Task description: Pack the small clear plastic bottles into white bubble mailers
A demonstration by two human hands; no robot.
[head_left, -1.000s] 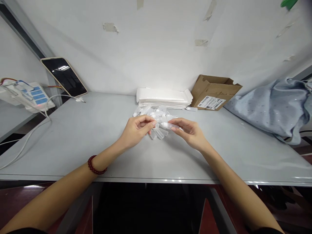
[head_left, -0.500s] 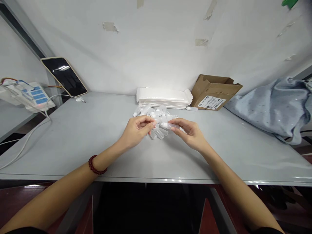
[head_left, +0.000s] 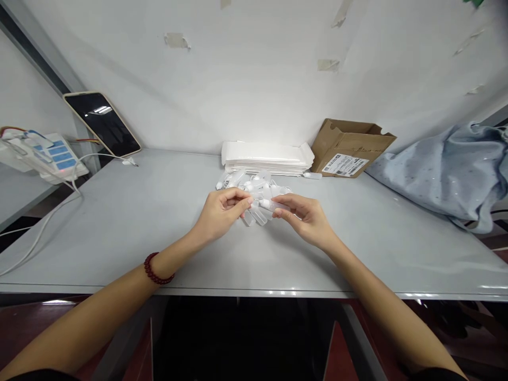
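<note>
Power strip (head_left: 61, 153), far left: it showed blue panels and a red glow, any lettering too small to read. The phone (head_left: 105, 124) leaned on the wall (head_left: 254, 95), its dark screen catching a light. Then came the left hand (head_left: 219, 212), its grip drawn to a pinch, thumb to fingers; whether something thin sat inside, I couldn't tell. White packs (head_left: 268, 153) lay stacked behind a pile of clear tubes (head_left: 260, 184) on the table (head_left: 178, 177). And between the hands, a white-ended tube (head_left: 270, 204): the right hand (head_left: 311, 218) had it, the grip firmly closed, thumb below, fingers above! Farther right, the cardboard box (head_left: 359, 142) wore a white label (head_left: 345, 165), barcodes and print too small to read, with dark handwriting above, equally illegible. A pale blue bag (head_left: 436, 174) slumped beside it.
</note>
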